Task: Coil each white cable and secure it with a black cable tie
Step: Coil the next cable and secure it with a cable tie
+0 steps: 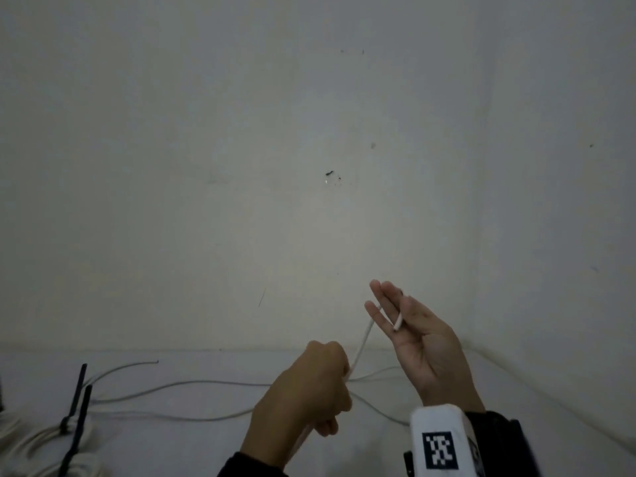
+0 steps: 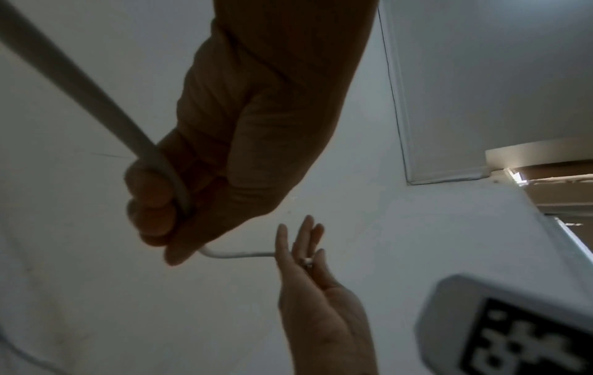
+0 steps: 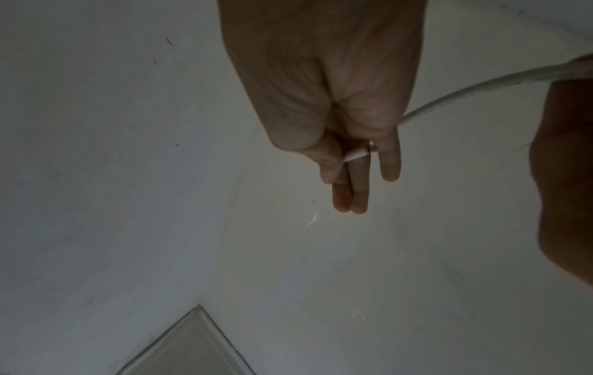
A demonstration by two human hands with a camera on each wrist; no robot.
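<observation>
Right hand [image 1: 423, 342]: I pin the cable [image 1: 361, 342] tip under my thumb (anchor for coiling).
Left hand [image 1: 309, 387]: fisted round the cable, feeding slack.

Our left hand [image 1: 306, 387] fisted around the white cable [image 1: 361, 346], knuckles up, our right hand [image 1: 418, 342] raised just beside it, palm toward us, fingers straight, thumb pinning the cable's end

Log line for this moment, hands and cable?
left hand: fist round white cable | right hand: thumb pins cable end | coil: not started
</observation>
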